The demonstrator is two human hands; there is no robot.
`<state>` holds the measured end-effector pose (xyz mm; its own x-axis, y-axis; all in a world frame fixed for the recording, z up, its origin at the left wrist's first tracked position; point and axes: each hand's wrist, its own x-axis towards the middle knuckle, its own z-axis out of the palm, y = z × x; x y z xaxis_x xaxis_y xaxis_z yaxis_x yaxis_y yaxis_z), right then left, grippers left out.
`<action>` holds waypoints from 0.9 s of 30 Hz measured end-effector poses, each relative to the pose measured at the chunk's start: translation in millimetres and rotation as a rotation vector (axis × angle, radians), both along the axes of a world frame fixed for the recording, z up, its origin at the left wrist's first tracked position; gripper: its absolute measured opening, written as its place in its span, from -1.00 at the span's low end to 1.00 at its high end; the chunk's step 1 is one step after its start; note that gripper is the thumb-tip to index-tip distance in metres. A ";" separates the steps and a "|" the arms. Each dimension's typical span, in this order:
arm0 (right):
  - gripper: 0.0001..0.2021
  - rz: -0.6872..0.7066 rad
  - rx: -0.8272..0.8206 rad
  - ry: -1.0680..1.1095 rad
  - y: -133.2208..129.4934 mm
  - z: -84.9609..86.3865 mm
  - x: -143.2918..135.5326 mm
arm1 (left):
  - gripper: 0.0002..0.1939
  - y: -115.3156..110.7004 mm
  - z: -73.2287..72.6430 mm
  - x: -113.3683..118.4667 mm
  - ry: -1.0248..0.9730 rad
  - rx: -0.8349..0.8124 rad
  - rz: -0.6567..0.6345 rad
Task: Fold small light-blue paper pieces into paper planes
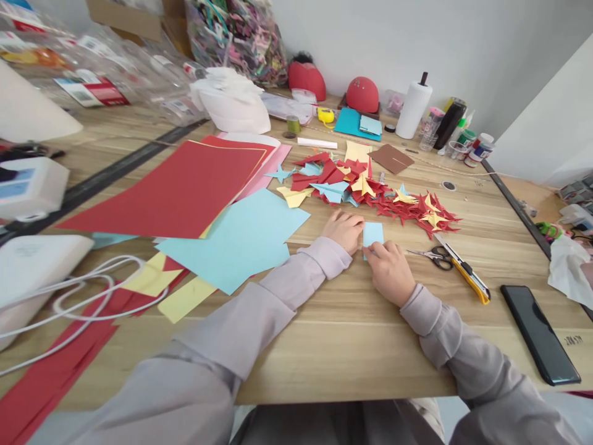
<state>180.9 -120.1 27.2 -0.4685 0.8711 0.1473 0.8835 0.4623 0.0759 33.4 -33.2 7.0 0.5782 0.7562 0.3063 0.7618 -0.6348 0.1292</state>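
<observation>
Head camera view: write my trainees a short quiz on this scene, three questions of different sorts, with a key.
1. Which tool lies beside the scissors?
a) stapler
b) utility knife
c) hole punch
2. True or false: the smartphone lies to the right of the scissors.
3. Fill in the colour: the right hand touches a small ____ paper rectangle.

Key: 1. b; 2. true; 3. light blue.

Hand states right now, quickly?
Left hand: fingers beside or touching the small blue paper; grip can't be told.
Right hand: fingers on that paper's near end; pinching or pressing can't be told.
</observation>
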 end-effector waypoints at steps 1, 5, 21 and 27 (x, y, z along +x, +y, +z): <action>-0.67 -0.005 0.005 -0.006 0.8 0.3 -0.8 | -0.67 -0.3 -1.3 -0.1 -0.006 0.012 -0.006; -0.67 -0.007 0.011 0.026 2.8 -2.4 -0.2 | -0.73 -17.9 -1.4 -0.2 -0.016 0.049 -0.015; -0.80 -0.044 0.036 -0.067 9.2 3.5 -6.8 | -0.76 -70.9 7.1 14.5 -0.016 0.032 -0.001; -0.68 -0.114 0.028 -0.143 18.3 8.5 -15.1 | -0.76 -75.0 9.2 16.3 -0.014 0.009 -0.022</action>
